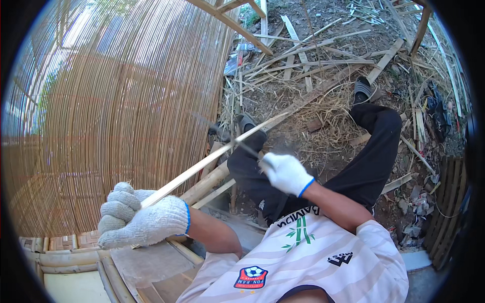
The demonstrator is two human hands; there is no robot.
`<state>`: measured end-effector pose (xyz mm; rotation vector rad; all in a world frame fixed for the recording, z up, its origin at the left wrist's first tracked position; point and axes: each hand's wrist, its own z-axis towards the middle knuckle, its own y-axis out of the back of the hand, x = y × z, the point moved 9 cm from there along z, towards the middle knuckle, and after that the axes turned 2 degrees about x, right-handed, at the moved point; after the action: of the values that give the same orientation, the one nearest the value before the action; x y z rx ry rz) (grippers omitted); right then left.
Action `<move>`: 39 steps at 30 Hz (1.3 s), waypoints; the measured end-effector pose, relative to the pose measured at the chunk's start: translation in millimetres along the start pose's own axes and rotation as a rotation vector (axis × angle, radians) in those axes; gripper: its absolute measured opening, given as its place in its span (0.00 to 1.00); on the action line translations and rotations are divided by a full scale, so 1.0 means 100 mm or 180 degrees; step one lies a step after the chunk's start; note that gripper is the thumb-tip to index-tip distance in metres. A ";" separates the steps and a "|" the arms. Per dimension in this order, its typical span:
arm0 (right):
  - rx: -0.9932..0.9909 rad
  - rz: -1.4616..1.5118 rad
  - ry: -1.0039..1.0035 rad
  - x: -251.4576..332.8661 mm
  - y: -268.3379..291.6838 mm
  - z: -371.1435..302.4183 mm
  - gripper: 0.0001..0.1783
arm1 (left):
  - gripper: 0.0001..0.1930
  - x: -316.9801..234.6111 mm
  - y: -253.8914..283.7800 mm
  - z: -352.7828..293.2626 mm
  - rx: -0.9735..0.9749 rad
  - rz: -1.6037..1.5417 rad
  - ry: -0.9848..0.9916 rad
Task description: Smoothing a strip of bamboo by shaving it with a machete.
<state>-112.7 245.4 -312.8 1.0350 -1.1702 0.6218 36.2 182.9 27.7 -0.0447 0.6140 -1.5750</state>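
Note:
A pale split-bamboo strip [194, 170] slants from the lower left up toward the middle. My left hand [146, 218], in a knit work glove, is closed around its near end. In a white glove with a blue cuff, my right hand [284, 173] is closed on the handle end of a long-bladed knife [246, 148]; the handle is mostly hidden by the fingers. Motion smears the blade, which crosses the strip near my knee. Whether it touches the strip or passes just above it, I cannot tell. The strip's far end reaches over the ground past my foot.
A screen of thin upright bamboo slats [136, 116] stands at the left. A bamboo pole [207, 182] lies beside my leg. Cut strips [303, 55] and shavings litter the ground ahead. Wooden frame legs [242, 33] reach in at the top; a slatted panel [447, 212] is at right.

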 end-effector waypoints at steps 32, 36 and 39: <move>0.0112 -0.0029 -0.0320 -0.30 -0.07 0.05 0.14 | 0.27 0.00 -0.03 -0.05 -0.0036 -0.0027 0.0091; -0.0025 0.0091 0.0047 -0.01 -0.04 -0.05 0.14 | 0.27 0.02 0.07 -0.02 -0.0186 0.0051 0.0054; 0.0010 0.0114 0.0233 0.01 -0.06 -0.04 0.14 | 0.27 -0.06 0.00 -0.03 -0.0025 -0.0003 -0.0025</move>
<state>-105.6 246.0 -313.8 0.9878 -1.1260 0.6847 35.5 189.5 27.0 -0.0569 0.6141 -1.5729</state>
